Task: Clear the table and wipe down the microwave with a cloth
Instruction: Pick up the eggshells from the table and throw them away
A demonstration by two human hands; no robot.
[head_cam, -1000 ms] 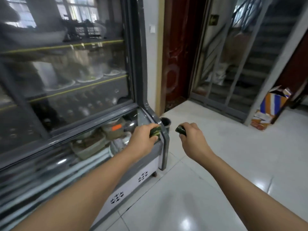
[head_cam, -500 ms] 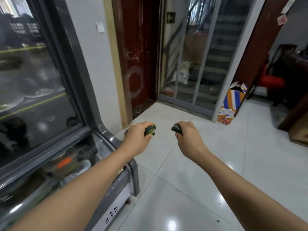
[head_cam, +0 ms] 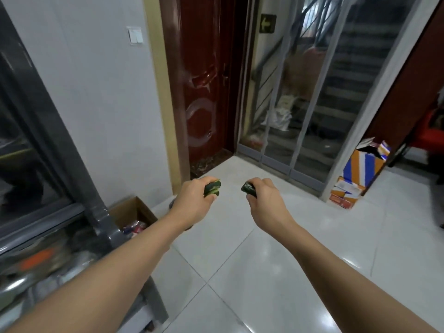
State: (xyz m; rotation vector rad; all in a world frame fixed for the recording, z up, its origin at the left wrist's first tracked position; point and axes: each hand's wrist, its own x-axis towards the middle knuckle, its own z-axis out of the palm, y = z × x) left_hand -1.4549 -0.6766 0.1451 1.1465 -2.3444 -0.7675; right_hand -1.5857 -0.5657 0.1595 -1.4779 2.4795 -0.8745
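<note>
White glossy floor tiles fill most of my view, w/ a dark red door straight ahead and a mesh screen over a stairwell to its right. Glass-front display cabinet runs down my left side; an open cardboard box sits on the floor just beside its corner post. Striped orange/blue carton stands by the screen frame on the right.

Both arms are stretched fwd over the floor. Left hand has its fingers curled tight round some green peel scraps, which stick out past the thumb. Right hand grips another dark green scrap, fingers wrapped over it, only its end showing. Hands are near each other but apart, approx level. Can't see a cloth or microwave from here.
</note>
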